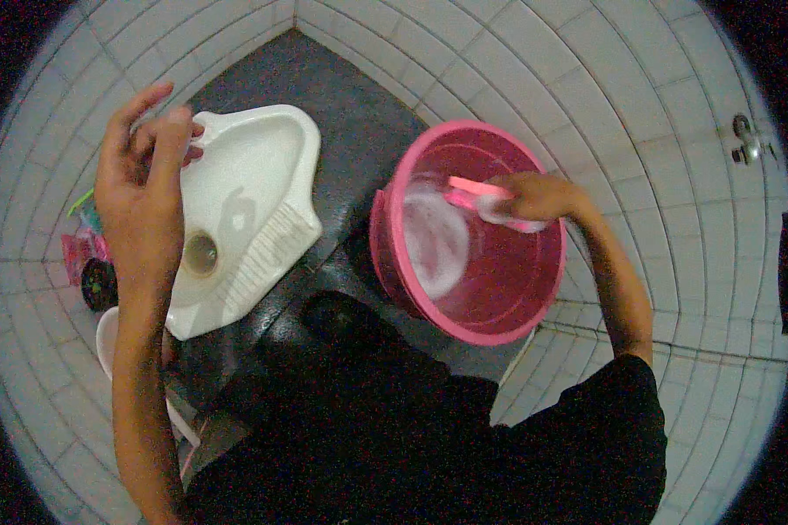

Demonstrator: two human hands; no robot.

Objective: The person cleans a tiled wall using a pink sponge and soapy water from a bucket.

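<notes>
My right hand (541, 196) is closed round a pink scrub brush (474, 186) with white suds on its lower side. It holds the brush inside a large pink plastic tub (400, 249), near the far right wall of the tub. White foam (438, 245) floats on the liquid in the tub's left part. My left hand (144, 175) is raised over the left edge of a white squat toilet (280, 171). Its fingers are bent and apart, and nothing shows in them.
White tiled walls (587, 87) enclose the dark grey floor (341, 114). A metal tap (746, 144) sticks out from the right wall. Beyond my left forearm are a pink packet (80, 254), a black round thing (99, 284) and a white container (107, 341), partly hidden.
</notes>
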